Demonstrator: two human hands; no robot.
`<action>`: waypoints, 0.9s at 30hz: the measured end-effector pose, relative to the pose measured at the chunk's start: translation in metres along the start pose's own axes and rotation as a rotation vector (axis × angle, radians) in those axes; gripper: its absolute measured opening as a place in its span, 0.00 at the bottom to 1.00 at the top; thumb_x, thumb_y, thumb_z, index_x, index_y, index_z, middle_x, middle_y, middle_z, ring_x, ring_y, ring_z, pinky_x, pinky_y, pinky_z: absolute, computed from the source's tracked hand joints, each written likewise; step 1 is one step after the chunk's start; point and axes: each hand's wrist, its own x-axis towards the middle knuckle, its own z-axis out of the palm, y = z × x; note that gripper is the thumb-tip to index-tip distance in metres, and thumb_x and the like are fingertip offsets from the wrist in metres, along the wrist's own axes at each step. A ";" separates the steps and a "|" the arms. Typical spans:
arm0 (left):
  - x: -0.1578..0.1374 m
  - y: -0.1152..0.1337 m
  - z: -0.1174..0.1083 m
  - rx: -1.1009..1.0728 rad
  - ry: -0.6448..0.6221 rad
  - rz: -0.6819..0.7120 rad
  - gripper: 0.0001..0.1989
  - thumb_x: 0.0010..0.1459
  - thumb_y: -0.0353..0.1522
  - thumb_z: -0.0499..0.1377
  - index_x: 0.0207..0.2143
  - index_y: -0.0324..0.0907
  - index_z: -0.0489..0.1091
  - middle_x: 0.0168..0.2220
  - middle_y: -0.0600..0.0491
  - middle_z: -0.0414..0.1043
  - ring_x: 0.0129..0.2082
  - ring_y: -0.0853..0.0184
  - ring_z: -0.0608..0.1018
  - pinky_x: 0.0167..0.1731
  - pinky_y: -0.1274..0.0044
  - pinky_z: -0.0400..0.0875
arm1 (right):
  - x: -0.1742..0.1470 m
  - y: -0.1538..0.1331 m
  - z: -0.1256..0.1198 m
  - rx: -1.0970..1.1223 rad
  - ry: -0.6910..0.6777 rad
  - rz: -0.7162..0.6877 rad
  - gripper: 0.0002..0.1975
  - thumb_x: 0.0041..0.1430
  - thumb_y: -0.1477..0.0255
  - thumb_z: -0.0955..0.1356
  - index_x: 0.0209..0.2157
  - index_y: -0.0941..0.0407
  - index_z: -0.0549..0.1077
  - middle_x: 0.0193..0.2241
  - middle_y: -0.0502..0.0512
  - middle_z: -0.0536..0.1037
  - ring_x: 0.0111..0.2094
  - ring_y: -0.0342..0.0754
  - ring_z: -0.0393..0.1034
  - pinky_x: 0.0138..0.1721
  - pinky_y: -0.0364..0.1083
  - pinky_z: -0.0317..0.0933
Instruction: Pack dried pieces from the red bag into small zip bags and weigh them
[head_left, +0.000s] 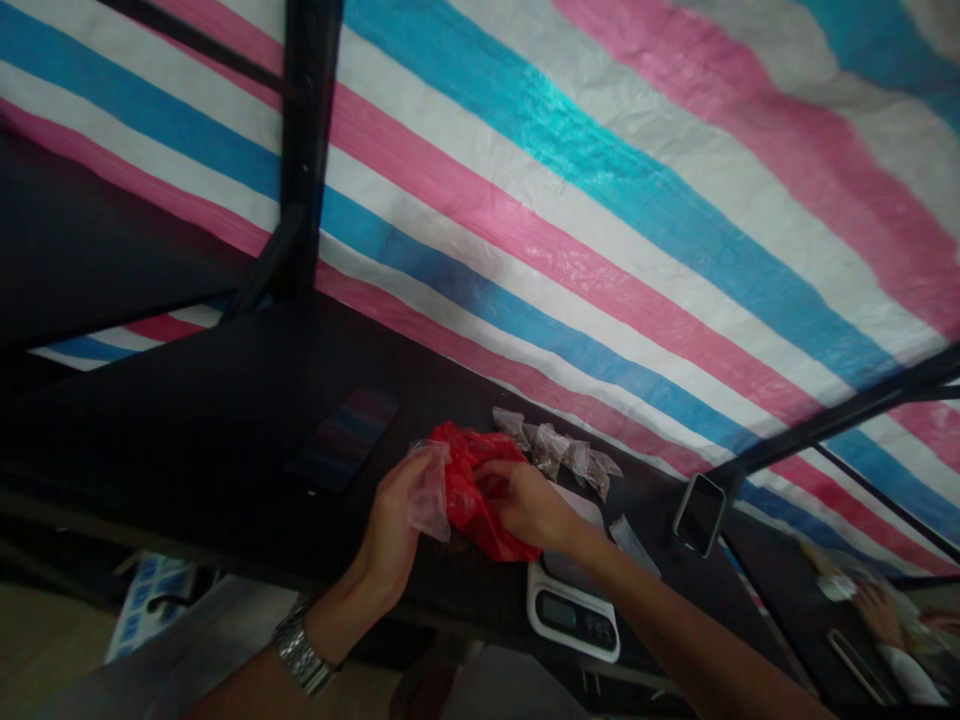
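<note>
My left hand [391, 520], with a metal watch on its wrist, is closed on a small clear plastic bag [429, 500]. Right beside it is a red plastic bag [466, 505], bunched up with its mouth open; whether my left fingers also grip its edge is hidden. My right hand [525, 500] reaches into the red bag, fingers bent together, and what they hold is out of sight. Behind the red bag lie several small clear bags [551, 448] with brown contents. Partly under my right forearm is a white digital scale [574, 615].
A dark phone [345, 440] lies flat on the black tabletop [225, 400] at left. Another clear bag [632, 545] lies right of the scale. A device with a dark screen [700, 515] leans by the frame post. At far right, another person's hand [877, 610] shows.
</note>
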 end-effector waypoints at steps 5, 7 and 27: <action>0.012 0.004 -0.010 0.227 -0.162 0.134 0.14 0.46 0.44 0.67 0.29 0.43 0.80 0.33 0.52 0.81 0.40 0.57 0.82 0.45 0.68 0.77 | -0.003 0.013 -0.004 0.086 0.033 -0.006 0.18 0.48 0.77 0.74 0.44 0.54 0.80 0.41 0.55 0.85 0.40 0.50 0.79 0.46 0.49 0.72; 0.015 0.007 -0.015 0.327 -0.208 0.198 0.12 0.48 0.43 0.67 0.28 0.43 0.79 0.32 0.52 0.78 0.38 0.57 0.81 0.46 0.67 0.76 | -0.004 0.017 -0.006 0.113 0.043 -0.008 0.18 0.49 0.74 0.75 0.45 0.54 0.80 0.40 0.55 0.84 0.40 0.50 0.78 0.46 0.50 0.72; -0.008 -0.017 -0.001 0.978 -0.375 0.980 0.20 0.63 0.24 0.52 0.57 0.41 0.65 0.52 0.41 0.80 0.51 0.54 0.83 0.51 0.63 0.79 | -0.045 -0.029 -0.038 0.219 0.156 -0.136 0.18 0.59 0.62 0.78 0.49 0.49 0.76 0.50 0.53 0.82 0.54 0.51 0.76 0.59 0.52 0.68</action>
